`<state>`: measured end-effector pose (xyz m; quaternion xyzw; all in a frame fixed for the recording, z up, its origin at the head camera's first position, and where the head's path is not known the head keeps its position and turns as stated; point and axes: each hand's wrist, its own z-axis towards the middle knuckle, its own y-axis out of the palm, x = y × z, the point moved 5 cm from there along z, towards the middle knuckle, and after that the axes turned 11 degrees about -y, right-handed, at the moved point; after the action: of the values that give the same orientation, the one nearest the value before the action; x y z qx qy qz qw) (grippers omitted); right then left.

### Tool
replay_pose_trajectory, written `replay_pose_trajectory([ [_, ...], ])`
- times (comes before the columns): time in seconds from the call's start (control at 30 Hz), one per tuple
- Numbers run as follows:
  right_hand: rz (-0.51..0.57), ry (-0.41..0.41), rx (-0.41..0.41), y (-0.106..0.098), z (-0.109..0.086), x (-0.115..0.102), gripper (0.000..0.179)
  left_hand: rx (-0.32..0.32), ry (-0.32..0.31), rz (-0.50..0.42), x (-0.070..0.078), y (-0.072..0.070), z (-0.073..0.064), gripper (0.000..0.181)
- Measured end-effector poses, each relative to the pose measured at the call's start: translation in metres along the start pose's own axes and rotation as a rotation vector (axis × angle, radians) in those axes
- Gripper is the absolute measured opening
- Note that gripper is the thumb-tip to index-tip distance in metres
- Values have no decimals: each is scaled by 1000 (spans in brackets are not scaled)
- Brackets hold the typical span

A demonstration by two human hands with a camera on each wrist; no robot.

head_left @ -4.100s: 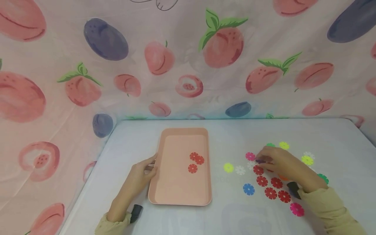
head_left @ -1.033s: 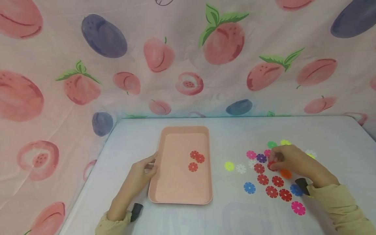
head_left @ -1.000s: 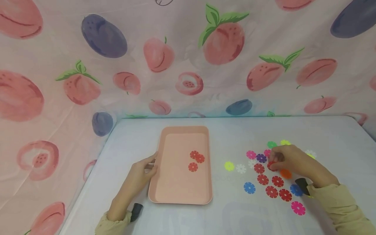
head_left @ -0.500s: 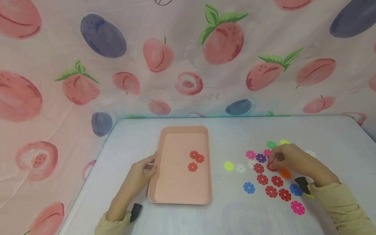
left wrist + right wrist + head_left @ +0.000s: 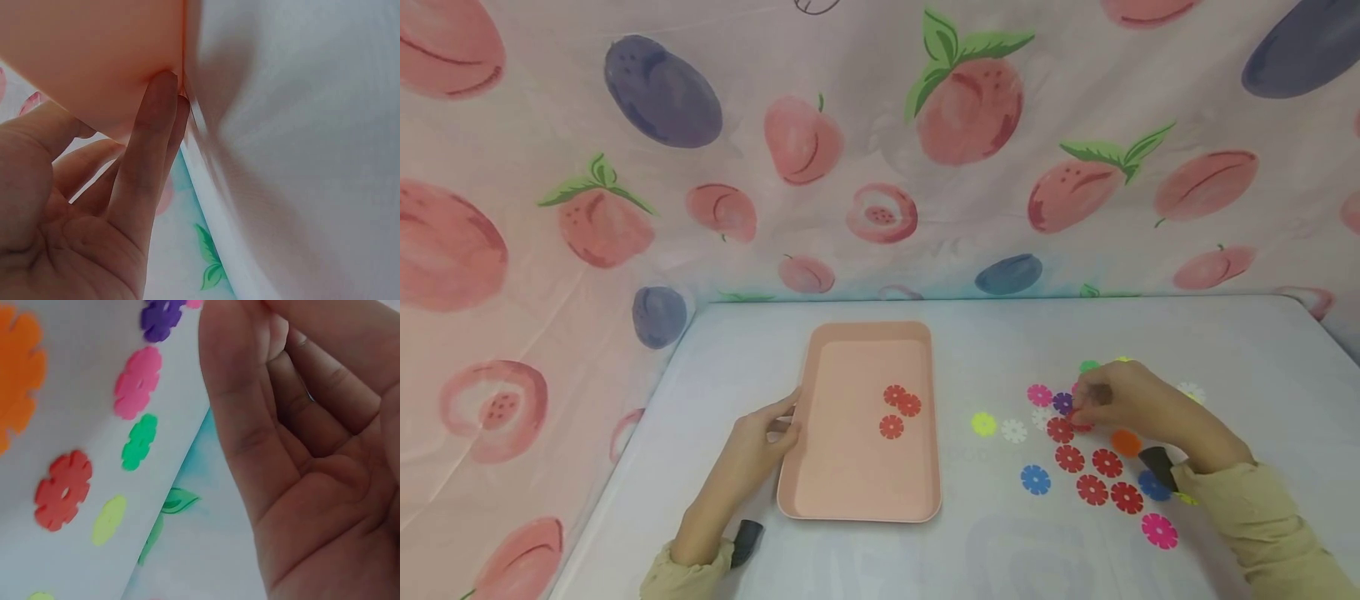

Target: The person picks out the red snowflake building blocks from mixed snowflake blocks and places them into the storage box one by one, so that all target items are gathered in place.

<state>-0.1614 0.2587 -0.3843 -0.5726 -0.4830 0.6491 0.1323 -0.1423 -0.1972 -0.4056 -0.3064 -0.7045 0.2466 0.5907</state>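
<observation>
My left hand (image 5: 752, 450) grips the left side of a pink tray (image 5: 842, 479); in the left wrist view its fingertips press against the tray's outer wall (image 5: 119, 56). Three red snowflake discs (image 5: 892, 427) lie inside the tray, two overlapping. On the right, my right hand (image 5: 1138, 408) pinches a red snowflake disc (image 5: 1074, 415) between thumb and fingertips, close over the scattered discs. Several more red discs (image 5: 1092, 490) lie below that hand. Purple (image 5: 1062, 403) and pink (image 5: 1040, 395) discs are beside its fingertips. In the right wrist view the pinched disc is almost wholly hidden.
Around the red discs lie blue (image 5: 1035, 479), orange (image 5: 1125, 442), white (image 5: 1014, 431), yellow (image 5: 984, 424), green (image 5: 1088, 367) and magenta (image 5: 1160, 531) discs. A fruit-printed cloth (image 5: 880, 150) hangs behind and left of the white table (image 5: 970, 350).
My right hand has picked a red disc from the pile and shifted slightly left with it. Earlier it hovered over the purple disc, which now shows. The left hand and tray stay put.
</observation>
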Motion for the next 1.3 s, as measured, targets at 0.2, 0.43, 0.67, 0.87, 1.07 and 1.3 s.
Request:
replay_pose_trajectory([
  [0.2, 1, -49, 16, 1, 7, -11, 18, 0, -5, 4, -1, 0, 0, 54],
  [0.43, 17, -68, 25, 4, 15, -21, 16, 9, 8, 9, -1, 0, 0, 54],
  [0.67, 48, -86, 27, 8, 21, -31, 17, 5, 10, 3, -2, 1, 1, 53],
  [0.87, 85, -103, 20, 11, 26, -39, 14, 2, 7, 4, -2, 2, 1, 54],
  [1.07, 73, -124, 37, 13, 32, -48, 15, -4, 8, -2, -2, 2, 1, 54],
  [1.3, 107, -168, 39, 17, 39, -60, 15, -6, 13, -3, -2, 2, 1, 54],
])
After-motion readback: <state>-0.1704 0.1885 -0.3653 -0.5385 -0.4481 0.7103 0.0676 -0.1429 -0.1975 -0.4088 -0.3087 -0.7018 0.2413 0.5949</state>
